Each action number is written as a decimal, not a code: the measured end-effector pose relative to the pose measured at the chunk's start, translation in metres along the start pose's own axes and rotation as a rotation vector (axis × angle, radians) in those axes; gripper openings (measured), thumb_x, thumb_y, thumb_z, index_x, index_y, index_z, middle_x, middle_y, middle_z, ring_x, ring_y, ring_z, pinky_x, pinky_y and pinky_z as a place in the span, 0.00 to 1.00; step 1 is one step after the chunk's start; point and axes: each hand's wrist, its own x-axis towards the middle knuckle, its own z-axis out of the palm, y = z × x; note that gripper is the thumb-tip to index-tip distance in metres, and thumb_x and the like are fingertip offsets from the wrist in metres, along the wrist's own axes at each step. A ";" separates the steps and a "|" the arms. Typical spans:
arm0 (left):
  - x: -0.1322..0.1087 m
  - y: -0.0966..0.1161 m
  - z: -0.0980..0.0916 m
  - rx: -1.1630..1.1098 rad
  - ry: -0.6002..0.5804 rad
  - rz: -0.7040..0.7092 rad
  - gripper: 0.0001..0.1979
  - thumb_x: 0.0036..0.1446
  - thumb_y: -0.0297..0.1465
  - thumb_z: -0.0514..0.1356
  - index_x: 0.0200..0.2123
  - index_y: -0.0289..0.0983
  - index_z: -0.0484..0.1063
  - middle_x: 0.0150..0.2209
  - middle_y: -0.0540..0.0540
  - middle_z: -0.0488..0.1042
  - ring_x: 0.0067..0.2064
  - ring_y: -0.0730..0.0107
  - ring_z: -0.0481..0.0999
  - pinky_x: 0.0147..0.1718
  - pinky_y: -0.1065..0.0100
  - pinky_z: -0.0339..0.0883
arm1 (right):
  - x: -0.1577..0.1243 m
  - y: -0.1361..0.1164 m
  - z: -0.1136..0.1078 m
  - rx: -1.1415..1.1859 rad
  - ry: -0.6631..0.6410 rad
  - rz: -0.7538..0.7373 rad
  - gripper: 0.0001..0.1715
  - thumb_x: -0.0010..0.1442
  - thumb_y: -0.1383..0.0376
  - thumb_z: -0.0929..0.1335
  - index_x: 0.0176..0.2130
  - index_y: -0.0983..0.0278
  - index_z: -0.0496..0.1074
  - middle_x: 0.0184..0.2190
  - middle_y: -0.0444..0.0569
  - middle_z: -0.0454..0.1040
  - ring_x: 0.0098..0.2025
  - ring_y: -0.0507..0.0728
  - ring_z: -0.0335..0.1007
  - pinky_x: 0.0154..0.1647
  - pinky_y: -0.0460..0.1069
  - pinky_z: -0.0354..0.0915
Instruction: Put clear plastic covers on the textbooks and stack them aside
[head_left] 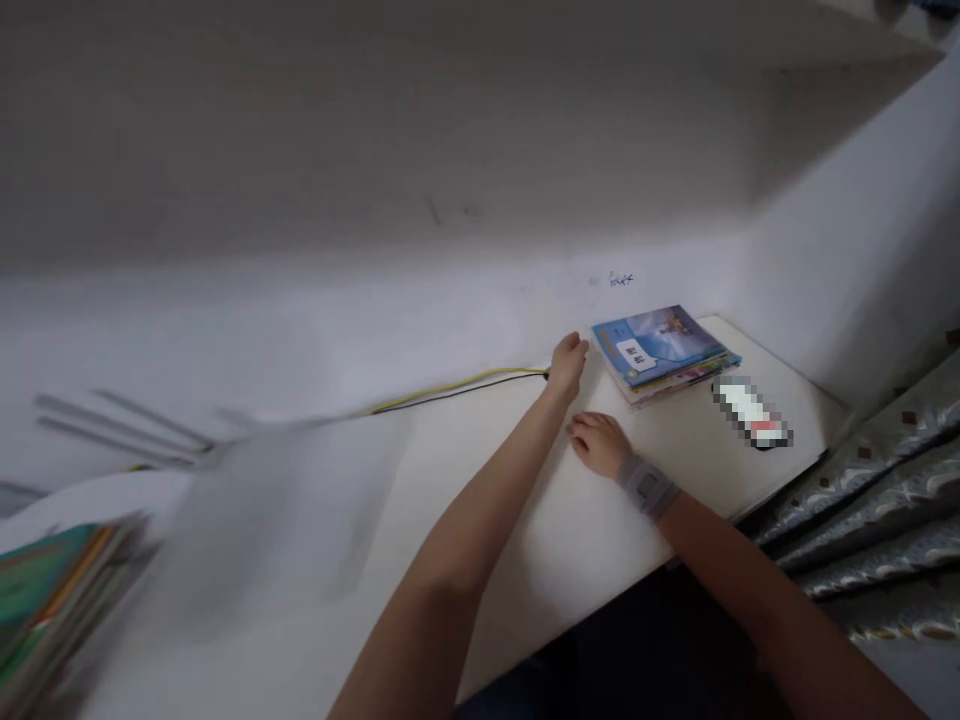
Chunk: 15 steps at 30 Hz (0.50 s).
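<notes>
My left hand (570, 365) is at the back of the white table, just left of a stack of books (660, 350) with a blue cover on top. Its fingers are curled in, and whatever they may hold is hidden. Just beyond its wrist end a yellow cable (450, 386) and a thin black cable (465, 390) along the wall. Nearer to me, my right hand (600, 443) rests on the tabletop with its fingers stretched forward. A grey band (646, 486) is around the right wrist. I see nothing in that hand.
A blurred phone-like object (752, 412) lies right of the books. Another pile of books (60, 600) is at the lower left, close to blurred grey rods (127, 430). A patterned curtain (877, 500) hangs along the right. The table (450, 460) meets a white wall behind.
</notes>
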 end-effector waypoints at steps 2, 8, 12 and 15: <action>-0.028 0.017 -0.038 0.084 -0.029 0.102 0.11 0.50 0.23 0.61 0.39 0.37 0.74 0.45 0.46 0.74 0.50 0.68 0.69 0.50 0.69 0.61 | -0.001 0.003 0.001 0.004 0.007 -0.014 0.16 0.59 0.67 0.63 0.47 0.61 0.71 0.52 0.50 0.69 0.53 0.56 0.62 0.55 0.52 0.55; -0.124 0.043 -0.191 1.165 -0.006 0.454 0.11 0.54 0.31 0.57 0.41 0.39 0.73 0.53 0.40 0.69 0.57 0.55 0.63 0.57 0.56 0.53 | -0.003 0.012 0.006 0.008 0.010 -0.072 0.18 0.59 0.69 0.62 0.48 0.64 0.71 0.51 0.54 0.70 0.54 0.57 0.62 0.55 0.54 0.57; -0.172 0.036 -0.269 1.677 0.296 0.015 0.18 0.56 0.34 0.54 0.48 0.32 0.68 0.61 0.29 0.57 0.61 0.36 0.55 0.51 0.42 0.55 | -0.004 0.017 0.011 0.006 0.030 -0.108 0.19 0.59 0.69 0.60 0.48 0.67 0.71 0.51 0.58 0.70 0.53 0.60 0.63 0.55 0.56 0.57; -0.193 0.026 -0.296 1.699 0.333 -0.170 0.21 0.57 0.37 0.52 0.49 0.28 0.65 0.59 0.25 0.58 0.57 0.35 0.60 0.47 0.45 0.60 | -0.006 0.020 0.015 0.000 0.051 -0.129 0.20 0.59 0.69 0.60 0.48 0.69 0.71 0.50 0.59 0.70 0.53 0.61 0.64 0.55 0.57 0.58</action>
